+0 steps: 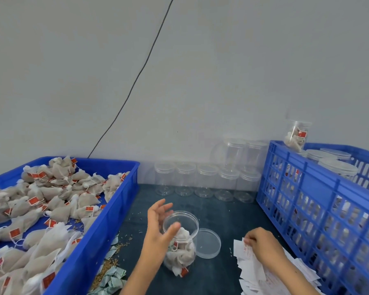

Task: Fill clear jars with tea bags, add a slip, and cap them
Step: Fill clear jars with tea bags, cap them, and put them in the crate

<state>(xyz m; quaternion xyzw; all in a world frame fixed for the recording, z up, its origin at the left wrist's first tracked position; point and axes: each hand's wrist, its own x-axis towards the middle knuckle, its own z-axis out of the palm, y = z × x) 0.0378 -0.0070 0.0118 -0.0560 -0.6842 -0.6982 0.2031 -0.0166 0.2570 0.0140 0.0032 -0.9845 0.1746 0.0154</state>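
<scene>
Both hands are seen over the bench: the left hand (158, 222) is held open, fingers spread, beside the mouth of the uncapped jar (180, 241), which is part-filled with tea bags. At far left, loose tea bags (51, 201) are heaped in a blue tray (107, 220). A lid (208, 243) is laid just right of the jar. Paper slips (249, 265) are pinched by the right hand (262, 245).

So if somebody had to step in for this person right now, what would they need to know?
Left hand: open, fingers relaxed beside the open jar, holding nothing.
Right hand: pinching a slip from the paper slips.
The jar stands uncapped, filled with tea bags; its lid lies on the mat just right of it.
Left to do: drop the slip in, cap the jar. More tea bags wait in the blue tray; empty jars stand by the wall.
</scene>
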